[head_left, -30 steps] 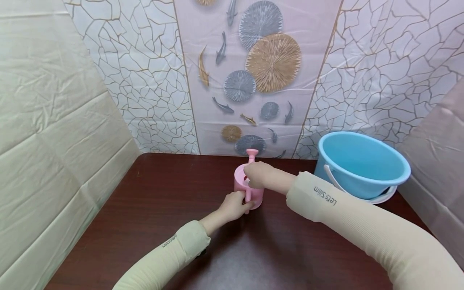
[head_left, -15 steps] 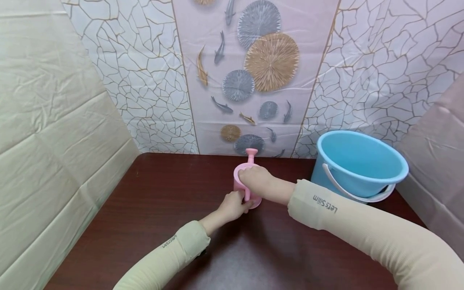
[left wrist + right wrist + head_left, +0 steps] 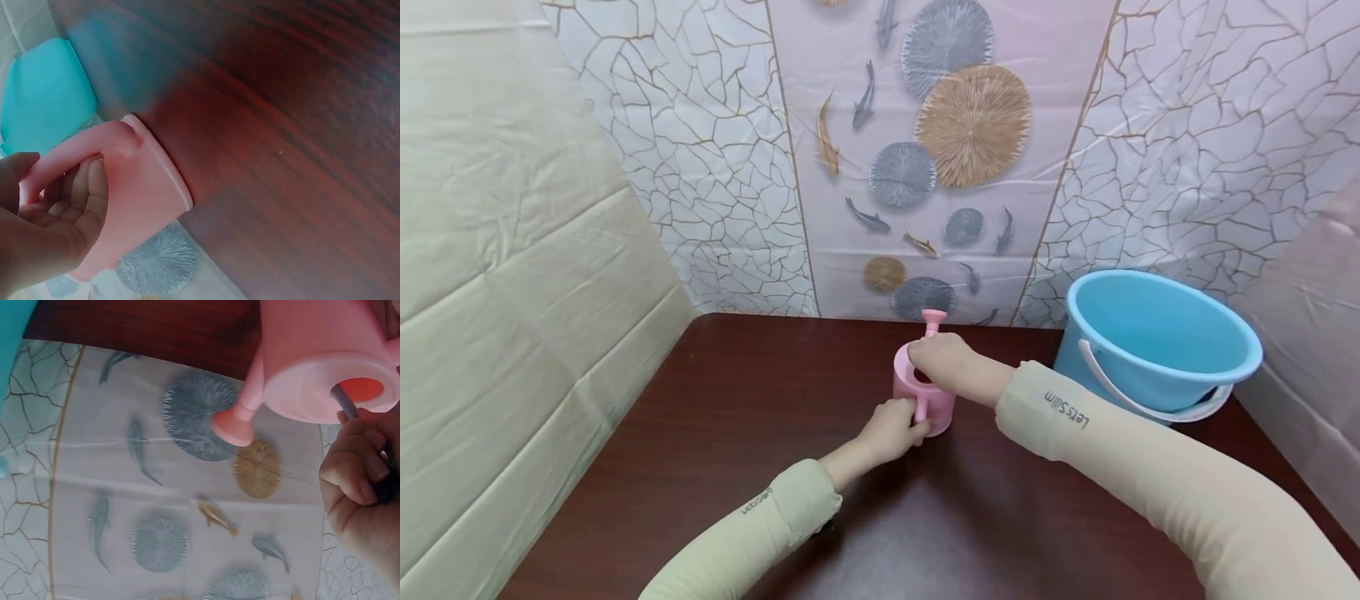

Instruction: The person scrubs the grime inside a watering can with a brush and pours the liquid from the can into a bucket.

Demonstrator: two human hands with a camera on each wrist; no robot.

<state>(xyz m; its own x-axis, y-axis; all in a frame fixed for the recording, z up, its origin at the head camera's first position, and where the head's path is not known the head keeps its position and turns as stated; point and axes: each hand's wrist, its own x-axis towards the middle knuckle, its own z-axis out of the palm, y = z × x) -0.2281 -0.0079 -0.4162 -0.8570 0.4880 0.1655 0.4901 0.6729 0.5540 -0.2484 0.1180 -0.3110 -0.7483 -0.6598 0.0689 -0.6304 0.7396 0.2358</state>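
A pink watering can (image 3: pixel 942 410) stands upright on the dark wooden table (image 3: pixel 760 417), its sprinkler spout (image 3: pixel 933 317) pointing to the back wall. My left hand (image 3: pixel 889 430) grips the can's handle (image 3: pixel 84 149), fingers through the loop and thumb over it. Above the can's top, my right hand (image 3: pixel 946 363) pinches a thin dark stick-like tool (image 3: pixel 343 400), fingers curled around it. The tool's far end goes into the round top opening (image 3: pixel 365 390) and is hidden inside. A black part of it shows under the fingers; I cannot tell its kind.
A light blue bucket (image 3: pixel 1150 379) with a white handle (image 3: pixel 1120 396) stands at the back right of the table, near the right forearm. The patterned wall covering (image 3: pixel 737 208) rises directly behind the table, and a beige cloth wall (image 3: pixel 512 275) flanks the left side.
The right hand shifts toward the front over the can's opening, then back toward the spout, uncovering part of the opening. The left hand keeps its grip and the can stays in place.
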